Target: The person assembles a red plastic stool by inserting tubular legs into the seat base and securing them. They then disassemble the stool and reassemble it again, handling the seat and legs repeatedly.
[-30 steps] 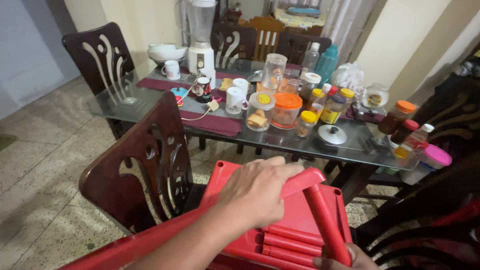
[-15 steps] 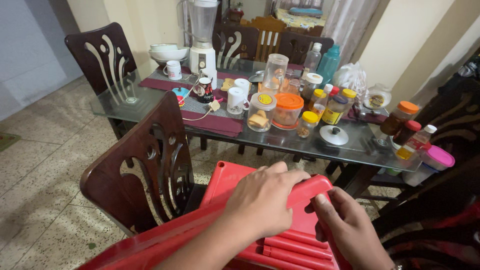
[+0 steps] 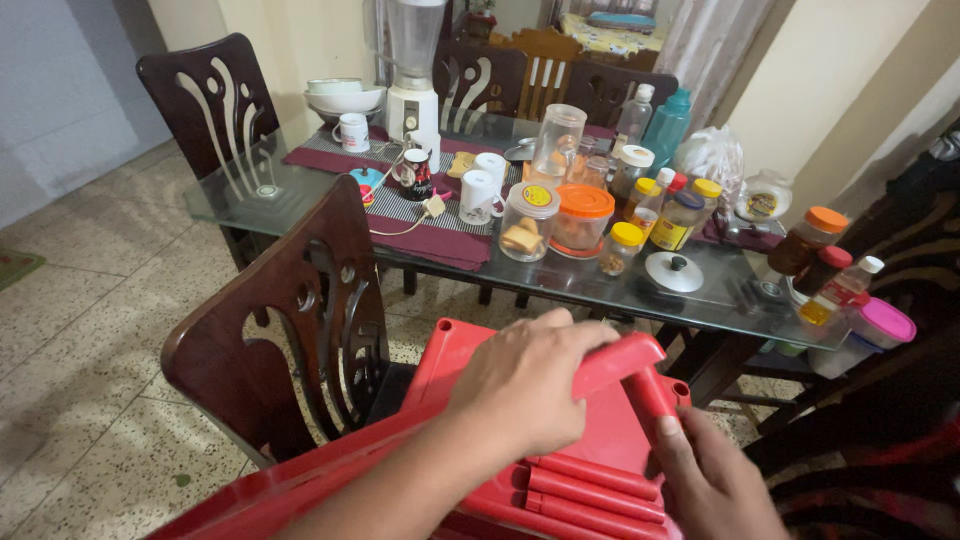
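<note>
A: From the head camera, what are the hands on?

B: The left hand (image 3: 525,385) is curled over the top rail of a red plastic stool (image 3: 585,450), fingers wrapped down the far side and pressed shut on it. The right hand (image 3: 715,480) is lower and to the right, closed round one red leg (image 3: 655,395) of the stool, thumb lying along it.

A: Which way does the stool lie from that grip?

B: It is tipped, its underside ribs facing up. The rail runs left-low to right-high under the left hand; the leg drops from the rail's right end down into the right hand. The seat spreads below and toward the person from both grips, so the right hand is nearer the leg and the left nearer the body.

A: And beyond the hands?

B: Just left stands a dark wooden chair (image 3: 290,320). Farther ahead is a glass table (image 3: 250,200) crowded with jars, mugs and a blender (image 3: 415,60).
</note>
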